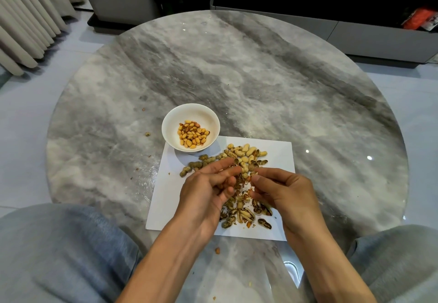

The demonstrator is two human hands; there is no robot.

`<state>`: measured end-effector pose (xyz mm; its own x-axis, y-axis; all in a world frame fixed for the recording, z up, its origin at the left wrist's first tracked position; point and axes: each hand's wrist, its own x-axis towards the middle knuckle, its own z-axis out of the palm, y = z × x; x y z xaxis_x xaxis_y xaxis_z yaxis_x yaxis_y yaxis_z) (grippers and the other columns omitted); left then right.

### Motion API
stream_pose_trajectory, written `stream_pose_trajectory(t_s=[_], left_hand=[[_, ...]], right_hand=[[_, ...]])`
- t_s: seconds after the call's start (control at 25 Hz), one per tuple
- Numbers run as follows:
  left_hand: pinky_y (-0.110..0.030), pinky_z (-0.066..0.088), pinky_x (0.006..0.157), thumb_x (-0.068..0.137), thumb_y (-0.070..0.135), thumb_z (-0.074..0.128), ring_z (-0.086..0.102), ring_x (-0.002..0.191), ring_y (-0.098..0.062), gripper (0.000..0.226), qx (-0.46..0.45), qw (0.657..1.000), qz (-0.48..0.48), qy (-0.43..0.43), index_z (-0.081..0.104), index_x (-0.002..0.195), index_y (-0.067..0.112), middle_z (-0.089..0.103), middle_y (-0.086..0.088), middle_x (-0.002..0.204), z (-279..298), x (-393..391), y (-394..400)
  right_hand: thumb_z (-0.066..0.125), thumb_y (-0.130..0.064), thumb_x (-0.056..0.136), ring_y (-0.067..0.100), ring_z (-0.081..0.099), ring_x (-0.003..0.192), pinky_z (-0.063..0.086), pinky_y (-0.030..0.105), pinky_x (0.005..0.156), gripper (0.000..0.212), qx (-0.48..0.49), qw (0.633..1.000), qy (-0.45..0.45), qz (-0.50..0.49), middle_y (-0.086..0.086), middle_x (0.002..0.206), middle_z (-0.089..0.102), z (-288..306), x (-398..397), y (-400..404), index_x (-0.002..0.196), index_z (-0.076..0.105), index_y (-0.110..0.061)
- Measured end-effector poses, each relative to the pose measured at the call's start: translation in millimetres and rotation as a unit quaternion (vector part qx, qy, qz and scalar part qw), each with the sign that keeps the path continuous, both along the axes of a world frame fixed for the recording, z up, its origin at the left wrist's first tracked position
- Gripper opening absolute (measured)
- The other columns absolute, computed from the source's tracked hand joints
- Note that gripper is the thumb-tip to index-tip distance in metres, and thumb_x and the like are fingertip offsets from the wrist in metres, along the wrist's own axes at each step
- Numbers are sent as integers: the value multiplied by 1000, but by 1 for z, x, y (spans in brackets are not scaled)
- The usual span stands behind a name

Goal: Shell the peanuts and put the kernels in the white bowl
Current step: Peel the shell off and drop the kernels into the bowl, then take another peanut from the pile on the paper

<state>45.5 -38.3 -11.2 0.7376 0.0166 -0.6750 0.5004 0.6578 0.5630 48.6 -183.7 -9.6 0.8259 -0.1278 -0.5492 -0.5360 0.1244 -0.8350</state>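
Both hands work over the white paper sheet point(279, 158), close together above its middle. Left hand point(203, 191): fingers curled, thumb and forefinger reaching toward a peanut point(244, 169) between the two hands; what's in the palm is hidden, possibly kernels or shell bits. Right hand point(282, 191): thumb and fingers pinching at the same peanut from the other side, looks like a crack-and-pull grip. Can't tell exactly which hand bears the nut.

Unshelled peanuts point(239, 154) are heaped on the sheet's far half; empty shells point(244, 215) litter its near half, under the hands. Likely deliberate: the sheet catches debris, stock and waste kept apart.

White bowl point(189, 127) sits at the sheet's far-left corner, overlapping the edge, kernels point(192, 135) covering its bottom. Close to the left hand, so the drop is short.

Marble table point(260, 77) carries a few stray crumbs left of the sheet.

Judgement: mid-task, plenty still to shell.
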Motion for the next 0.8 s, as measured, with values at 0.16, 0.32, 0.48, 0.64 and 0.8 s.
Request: stream_pose_trajectory(t_s=[0.16, 0.32, 0.48, 0.64, 0.8], left_hand=[[-27, 62, 75, 94, -17, 35, 74, 95, -26, 38, -56, 998, 30, -2, 63, 117, -5, 73, -21, 109, 2, 0, 1], [-33, 60, 84, 96, -16, 35, 73, 99, -30, 40, -19, 999, 38, -26, 63, 120, 0, 70, -18, 117, 7, -1, 1], [-24, 60, 79, 95, -14, 48, 74, 97, -23, 32, 43, 997, 39, -47, 64, 118, 1, 75, -15, 106, 8, -2, 4], [-21, 60, 67, 97, 0, 55, 76, 85, -22, 19, 40, 998, 46, -31, 66, 113, -1, 76, -17, 94, 9, -5, 2], [-20, 55, 53, 100, 21, 55, 74, 74, -17, 23, 104, 991, 42, -67, 68, 111, 5, 77, -10, 94, 20, 3, 8]], right_hand=[[77, 0, 80, 19, 73, 72, 59, 24, 65, 12, 9, 1000, 1, -7, 11, 88, 77, -1, 0, 0, 91, 77, -5], [77, -1, 80, 19, 72, 71, 59, 28, 69, 13, 16, 1000, 7, -3, 11, 87, 77, -1, 1, 0, 91, 78, -6], [78, -1, 79, 19, 72, 70, 60, 30, 71, 12, 13, 1000, 10, -3, 10, 89, 78, -1, 0, 0, 90, 78, -6], [78, -2, 79, 21, 73, 71, 62, 30, 72, 15, 15, 1000, 10, -1, 9, 89, 78, -1, -1, 0, 93, 77, -5], [78, -1, 79, 23, 72, 72, 61, 29, 69, 11, 22, 1000, 13, -1, 9, 93, 78, -2, -1, -1, 91, 77, -4]])
